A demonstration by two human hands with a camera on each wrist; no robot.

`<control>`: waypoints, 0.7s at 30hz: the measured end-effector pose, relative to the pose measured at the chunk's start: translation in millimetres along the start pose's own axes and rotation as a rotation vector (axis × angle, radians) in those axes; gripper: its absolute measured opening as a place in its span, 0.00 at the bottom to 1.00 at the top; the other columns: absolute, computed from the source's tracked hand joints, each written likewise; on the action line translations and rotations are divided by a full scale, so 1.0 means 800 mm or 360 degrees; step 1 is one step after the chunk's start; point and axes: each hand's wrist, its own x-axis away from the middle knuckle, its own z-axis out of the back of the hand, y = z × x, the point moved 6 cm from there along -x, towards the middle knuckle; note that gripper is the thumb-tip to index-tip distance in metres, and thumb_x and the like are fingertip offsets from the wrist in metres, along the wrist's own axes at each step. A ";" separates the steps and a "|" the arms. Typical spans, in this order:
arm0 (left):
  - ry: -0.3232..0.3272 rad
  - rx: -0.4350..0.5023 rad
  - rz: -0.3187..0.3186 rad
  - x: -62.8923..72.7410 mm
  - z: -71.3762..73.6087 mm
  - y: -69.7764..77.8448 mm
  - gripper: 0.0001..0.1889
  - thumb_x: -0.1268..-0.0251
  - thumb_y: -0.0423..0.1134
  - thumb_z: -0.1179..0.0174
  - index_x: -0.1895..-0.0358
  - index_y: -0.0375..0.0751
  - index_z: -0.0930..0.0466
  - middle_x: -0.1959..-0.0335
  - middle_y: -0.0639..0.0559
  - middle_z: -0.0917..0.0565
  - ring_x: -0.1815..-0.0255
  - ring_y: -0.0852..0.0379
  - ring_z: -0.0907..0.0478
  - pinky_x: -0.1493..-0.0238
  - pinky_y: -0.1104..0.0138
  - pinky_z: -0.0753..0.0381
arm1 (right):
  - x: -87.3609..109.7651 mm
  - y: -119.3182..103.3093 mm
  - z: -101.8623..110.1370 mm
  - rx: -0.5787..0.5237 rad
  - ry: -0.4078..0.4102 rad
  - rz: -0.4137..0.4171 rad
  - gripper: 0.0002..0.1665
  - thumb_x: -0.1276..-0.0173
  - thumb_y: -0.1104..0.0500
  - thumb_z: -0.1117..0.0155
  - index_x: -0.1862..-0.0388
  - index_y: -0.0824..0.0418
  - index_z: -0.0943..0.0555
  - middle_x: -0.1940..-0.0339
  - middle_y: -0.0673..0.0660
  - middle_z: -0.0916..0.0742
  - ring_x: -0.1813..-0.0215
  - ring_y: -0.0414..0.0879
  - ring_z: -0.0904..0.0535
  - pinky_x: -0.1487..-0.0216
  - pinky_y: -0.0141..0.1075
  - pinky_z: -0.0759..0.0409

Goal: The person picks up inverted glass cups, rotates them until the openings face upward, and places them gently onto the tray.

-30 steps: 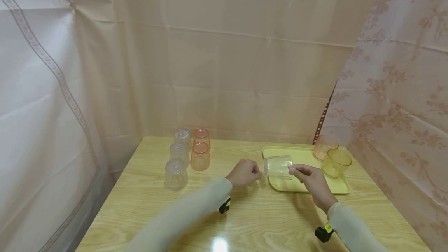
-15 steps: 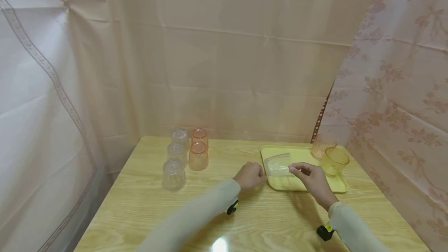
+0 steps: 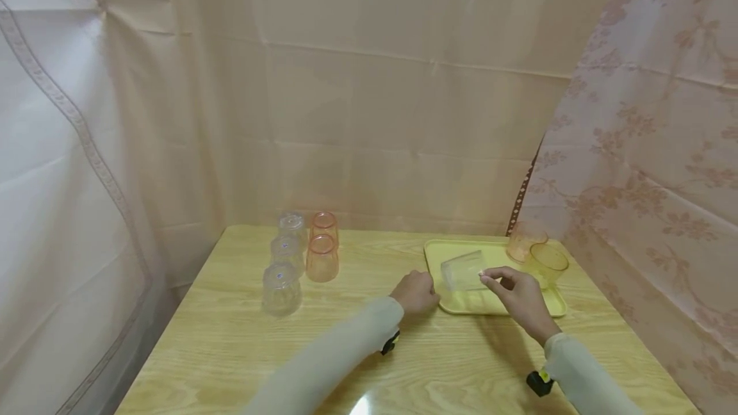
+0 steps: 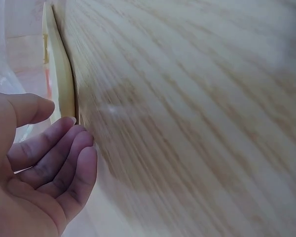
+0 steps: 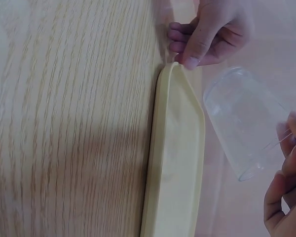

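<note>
A big cloth (image 3: 369, 95) hangs behind the table (image 3: 369, 351). Toward the table's back left, three cups (image 3: 286, 259) make a line from front to back — and two cups (image 3: 323, 262) make a line just right of them. A tray (image 3: 474, 307) sits on the right side. At its right end are two more cups (image 3: 549, 262), one behind the other. Another cup (image 3: 461, 272) is over the tray's left part — between the left hand (image 3: 416, 292) and the right hand (image 3: 520, 298).

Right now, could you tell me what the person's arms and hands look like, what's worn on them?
Both arms wear long, plain, pale cream sleeves reaching the wrists. A small black device with a yellow-green patch sits at the left wrist and another at the right. The left hand and right hand wear no gloves.
</note>
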 end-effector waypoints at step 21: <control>-0.0001 -0.0022 0.0021 -0.011 -0.013 0.001 0.30 0.30 0.39 0.33 0.89 0.47 0.41 0.95 0.61 0.45 0.93 0.67 0.49 0.88 0.75 0.45 | 0.005 -0.007 0.018 0.0404 0.0155 0.0433 0.04 0.29 0.60 0.29 0.57 0.57 0.11 0.66 0.47 0.13 0.79 0.37 0.36 0.77 0.33 0.34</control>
